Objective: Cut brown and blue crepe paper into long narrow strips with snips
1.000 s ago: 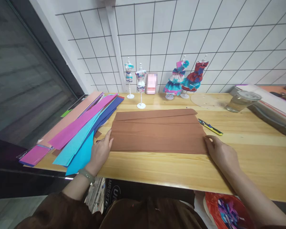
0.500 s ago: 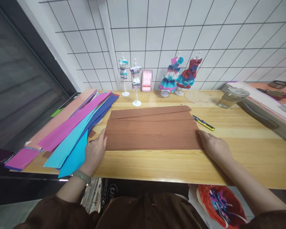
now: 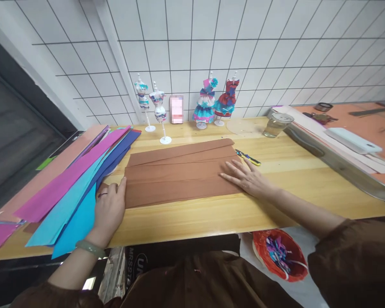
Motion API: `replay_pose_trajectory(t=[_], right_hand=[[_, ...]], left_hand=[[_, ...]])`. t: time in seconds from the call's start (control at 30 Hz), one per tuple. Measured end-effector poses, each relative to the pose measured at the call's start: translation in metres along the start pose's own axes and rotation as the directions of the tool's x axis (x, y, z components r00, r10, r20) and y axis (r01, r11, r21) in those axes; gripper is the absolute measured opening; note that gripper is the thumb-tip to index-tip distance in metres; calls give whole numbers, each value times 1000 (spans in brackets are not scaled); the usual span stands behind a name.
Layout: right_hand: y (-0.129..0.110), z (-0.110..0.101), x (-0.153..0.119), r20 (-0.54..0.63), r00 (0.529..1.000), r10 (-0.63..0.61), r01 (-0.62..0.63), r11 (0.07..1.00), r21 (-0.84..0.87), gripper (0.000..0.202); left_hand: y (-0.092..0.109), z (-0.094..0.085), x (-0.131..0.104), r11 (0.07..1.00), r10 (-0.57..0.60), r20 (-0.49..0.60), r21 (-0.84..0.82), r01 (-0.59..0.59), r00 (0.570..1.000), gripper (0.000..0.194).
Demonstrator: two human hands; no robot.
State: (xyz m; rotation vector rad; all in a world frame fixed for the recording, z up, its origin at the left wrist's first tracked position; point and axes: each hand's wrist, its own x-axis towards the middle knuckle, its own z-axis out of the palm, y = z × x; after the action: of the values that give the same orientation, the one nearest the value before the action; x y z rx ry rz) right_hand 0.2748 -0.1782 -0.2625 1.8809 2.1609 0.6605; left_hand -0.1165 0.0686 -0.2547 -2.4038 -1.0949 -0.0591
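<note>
A wide brown folded sheet (image 3: 176, 175), either paper or thin cloth, lies flat on the wooden table with creases along its length. My left hand (image 3: 111, 207) is at its left end, fingers curled and thumb along the edge; the fingertips are hidden. Over the right end, my right hand (image 3: 248, 177) rests flat with its fingers spread on the sheet. A yellow and black utility knife (image 3: 248, 158) lies just beyond the right fingers. Left of my left hand are overlapping pink, turquoise and blue sheets (image 3: 67, 192).
Several mini dress forms (image 3: 158, 105) with small outfits stand at the wall beside a phone (image 3: 177, 110). A clear cup (image 3: 276, 125) of liquid stands at back right, near a long pale roll or stack (image 3: 327, 147). Below the table is a red-lined bin (image 3: 297, 256) with scraps.
My right hand has gone from gripping the sheet's right edge to lying spread on top of it. My left hand stays at the left edge. The view has turned somewhat right.
</note>
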Motion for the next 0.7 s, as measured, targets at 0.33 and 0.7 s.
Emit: replay_pose_trajectory(t=[0.33, 0.7], right_hand=[[-1, 14, 9, 92, 991, -95, 85, 990, 111, 60], [-1, 17, 7, 46, 992, -114, 105, 982, 158, 60]], left_hand=[[4, -17, 3, 999, 3, -14, -38, -3, 1000, 45], [142, -64, 7, 644, 571, -178, -508, -572, 801, 70]])
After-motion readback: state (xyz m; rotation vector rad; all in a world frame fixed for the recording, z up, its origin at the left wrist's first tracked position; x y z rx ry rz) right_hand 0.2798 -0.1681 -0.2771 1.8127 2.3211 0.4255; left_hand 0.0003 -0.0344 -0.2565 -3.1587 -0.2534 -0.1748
